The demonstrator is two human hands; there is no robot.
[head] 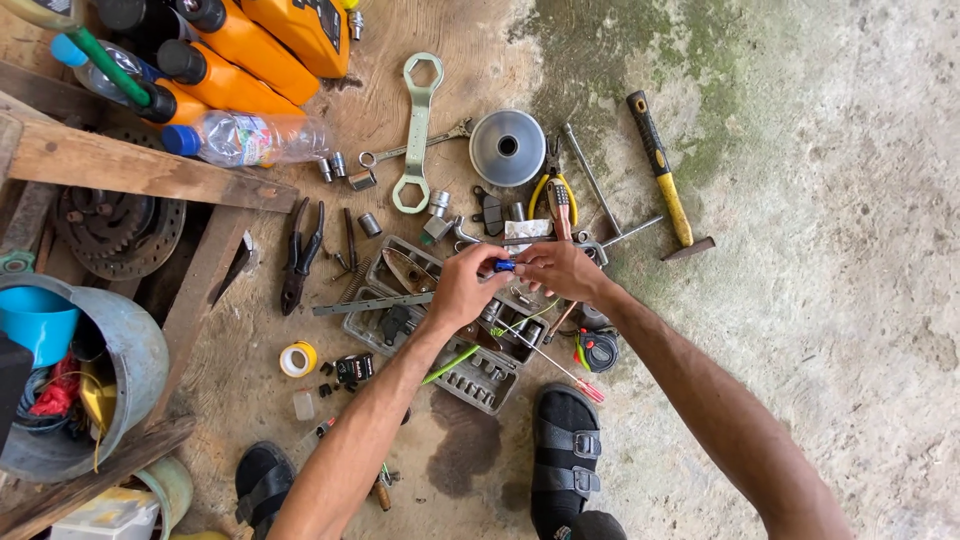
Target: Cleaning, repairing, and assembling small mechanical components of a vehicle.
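My left hand (462,283) and my right hand (560,270) meet over a grey socket tray (480,378) on the concrete floor. Both pinch a small blue-handled tool (505,265) between their fingertips, the left hand from the left and the right hand from the right. Below the hands lie a red-handled screwdriver (560,368) and a green-handled tool (448,364). Just beyond the right hand are yellow-handled pliers (556,192).
A long double ring spanner (418,130), a metal pulley disc (507,147), a hammer (664,182), black pliers (298,256), a tape roll (298,359), orange bottles (240,45) and a clear plastic bottle (245,138) lie around. A wooden frame (130,170) and metal bucket (140,360) stand left. My sandalled feet (565,455) are below.
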